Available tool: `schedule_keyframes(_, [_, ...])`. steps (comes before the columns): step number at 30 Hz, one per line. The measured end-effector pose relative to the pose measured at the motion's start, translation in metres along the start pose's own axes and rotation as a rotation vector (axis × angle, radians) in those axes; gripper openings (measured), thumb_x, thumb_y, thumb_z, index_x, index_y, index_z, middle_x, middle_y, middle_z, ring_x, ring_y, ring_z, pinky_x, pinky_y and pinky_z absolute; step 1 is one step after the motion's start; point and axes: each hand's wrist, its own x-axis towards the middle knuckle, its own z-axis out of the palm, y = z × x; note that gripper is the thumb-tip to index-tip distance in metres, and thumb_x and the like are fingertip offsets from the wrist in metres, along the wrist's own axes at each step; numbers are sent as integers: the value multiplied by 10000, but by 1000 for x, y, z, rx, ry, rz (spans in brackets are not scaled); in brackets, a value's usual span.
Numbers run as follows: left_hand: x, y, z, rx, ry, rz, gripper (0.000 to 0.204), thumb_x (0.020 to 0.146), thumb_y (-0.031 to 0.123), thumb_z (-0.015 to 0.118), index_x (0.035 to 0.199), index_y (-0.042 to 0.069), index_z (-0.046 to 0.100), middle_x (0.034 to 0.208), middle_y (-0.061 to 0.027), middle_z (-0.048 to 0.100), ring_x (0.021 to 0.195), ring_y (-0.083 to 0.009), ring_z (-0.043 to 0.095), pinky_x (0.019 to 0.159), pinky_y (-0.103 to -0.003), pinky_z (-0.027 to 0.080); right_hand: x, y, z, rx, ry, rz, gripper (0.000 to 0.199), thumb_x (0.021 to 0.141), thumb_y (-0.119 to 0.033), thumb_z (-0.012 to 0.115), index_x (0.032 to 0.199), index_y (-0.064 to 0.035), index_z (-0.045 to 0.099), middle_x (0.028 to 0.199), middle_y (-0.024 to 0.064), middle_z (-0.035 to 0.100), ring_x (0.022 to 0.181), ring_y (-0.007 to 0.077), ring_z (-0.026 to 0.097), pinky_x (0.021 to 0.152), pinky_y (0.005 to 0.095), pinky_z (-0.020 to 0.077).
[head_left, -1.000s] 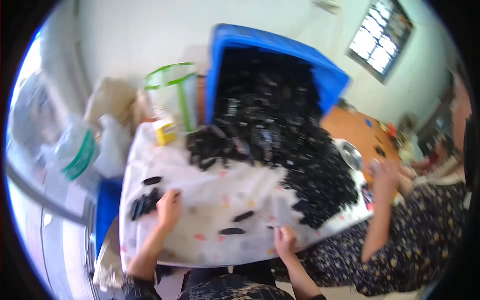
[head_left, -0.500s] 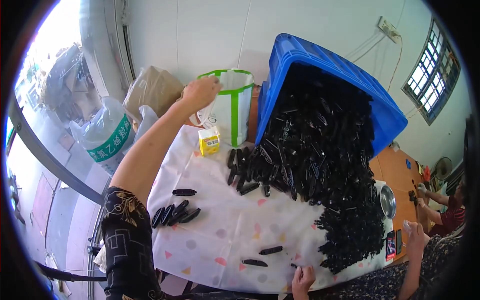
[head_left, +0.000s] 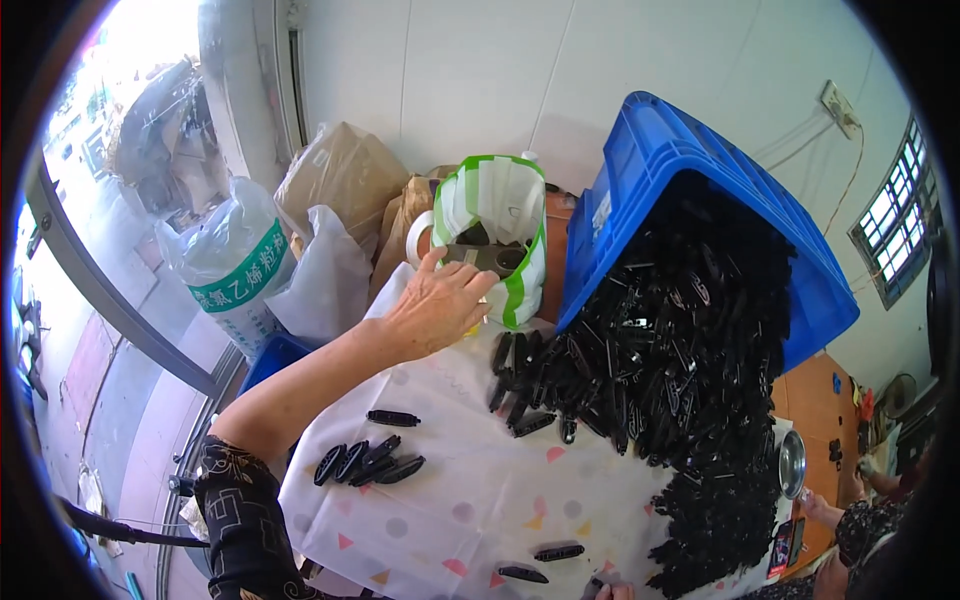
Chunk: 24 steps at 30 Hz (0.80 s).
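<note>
Head view: L hand (head_left: 437, 308) open, reaching by green-white bag (head_left: 497, 235).

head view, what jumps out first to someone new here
A tipped blue crate at upper right spills a heap of black plastic parts across the white dotted tablecloth. The left hand reaches toward a green-and-white bag by the wall. A small row of black pieces lies at lower left.
</note>
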Motion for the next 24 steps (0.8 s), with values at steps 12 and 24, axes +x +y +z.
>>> schedule_keyframes(12, [104,-84,15,-665,-899,-273,278,863,204,475,1088,54,543,860,-168,657,717,-244,657,632,-358,512,-1,-4,1,-76,-54,48,170,900,-121,542,866,11,642,779,156,619,675,299,584,638,389,481])
schedule_keyframes(24, [175,-8,154,-134,-926,-133,329,817,200,516,1085,50,634,1041,-131,662,962,-279,637,810,-412,502,26,-14,-1,-37,2,50,240,873,-85,552,655,-18,477,611,159,430,547,336,436,487,430,348])
